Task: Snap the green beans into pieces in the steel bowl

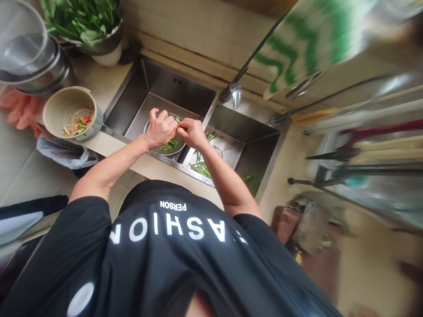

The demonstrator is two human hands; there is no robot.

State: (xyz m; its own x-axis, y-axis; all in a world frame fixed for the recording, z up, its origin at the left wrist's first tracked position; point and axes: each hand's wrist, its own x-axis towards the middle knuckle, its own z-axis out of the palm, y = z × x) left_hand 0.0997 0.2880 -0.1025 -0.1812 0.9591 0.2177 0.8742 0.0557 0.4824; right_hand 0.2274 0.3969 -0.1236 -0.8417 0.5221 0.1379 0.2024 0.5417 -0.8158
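Observation:
Over the left sink basin, my left hand (161,130) and my right hand (192,133) meet with their fingers pinched together. Between the fingertips is what looks like a green vegetable stem (179,119), mostly covered by the fingers. Below them, a round metal bowl (181,149) in the left basin holds cut green stems (170,145). More long green stems (201,168) lie in the right basin, partly behind my right forearm, along with a round metal piece whose kind I cannot make out.
A steel double sink (228,174) with a faucet (235,96) stands before me. On the left are a beige strainer basket (53,108) with red and green scraps, stacked metal pots (29,66) and a pot of leafy greens (82,22). A green-and-white cloth (304,44) hangs upper right.

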